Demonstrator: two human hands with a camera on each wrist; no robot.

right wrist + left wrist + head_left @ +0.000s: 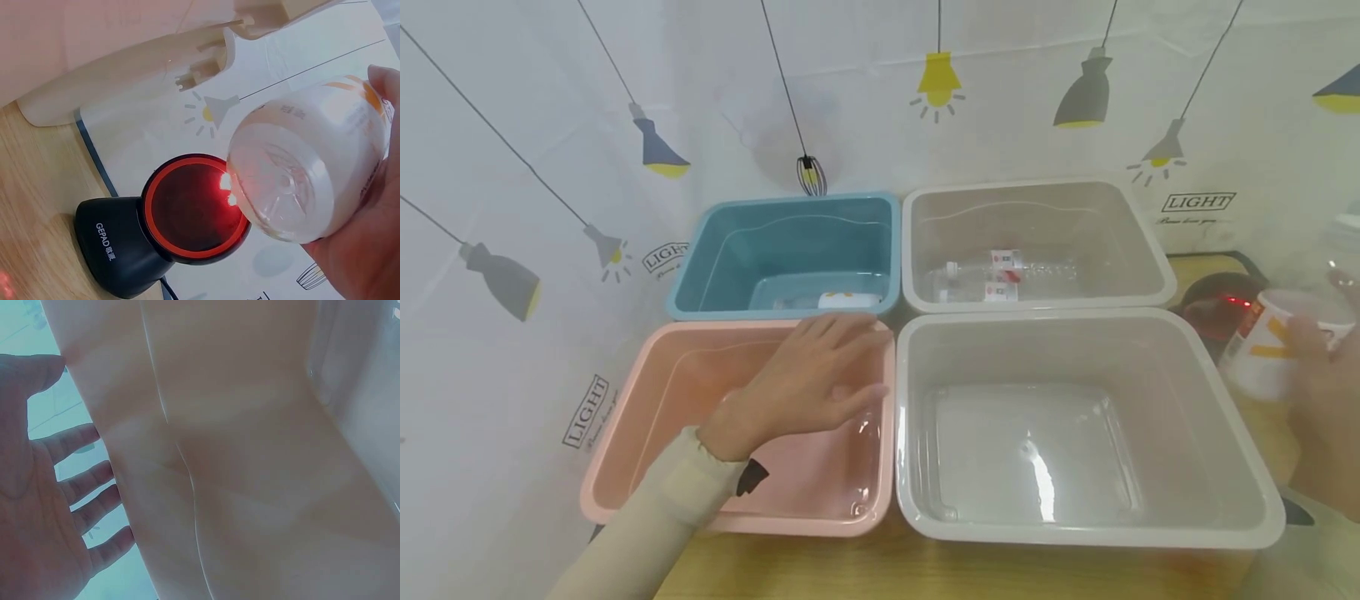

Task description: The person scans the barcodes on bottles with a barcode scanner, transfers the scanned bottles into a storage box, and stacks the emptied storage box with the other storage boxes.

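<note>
From my station I read "GEPAD", followed by small characters I cannot resolve, on the base of the black scanner (149,232) just beyond the right hand (375,222). Boxed "LIGHT" appears three times on the wall covering (865,108): twice left of the left hand (805,379), once beyond the right; print on the held bottle (306,162) is illegible.

R grip (1324,383) & btl (1255,358) blurry in head view, both prob. cut by edge.

White-labelled bottle (1255,358) near red-lit scanner (1213,307)
</note>
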